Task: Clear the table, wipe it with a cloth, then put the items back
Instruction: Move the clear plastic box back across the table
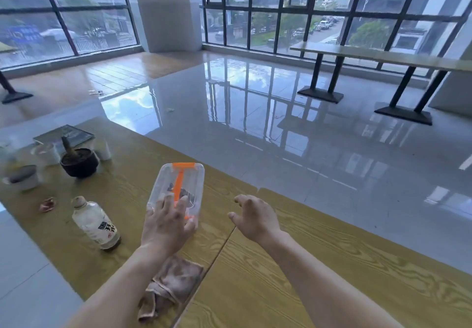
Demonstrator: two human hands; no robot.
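Note:
A clear plastic box (185, 179) with an orange lid handle lies on the wooden table (281, 263). My left hand (167, 223) rests flat on the box's near end, fingers spread over the lid. My right hand (255, 216) hovers open just to the right of the box, touching nothing. A crumpled brownish cloth (171, 286) lies on the table under my left forearm. Left of the box stands a small white bottle (95, 223) with dark lettering.
At the table's far left stand a black bowl (79, 165) with a utensil in it, a white cup (48, 153), a grey bowl (21, 176), a dark book (65, 134) and a pink wrapper (47, 204). Glossy floor lies beyond; another table (383, 54) stands by the windows.

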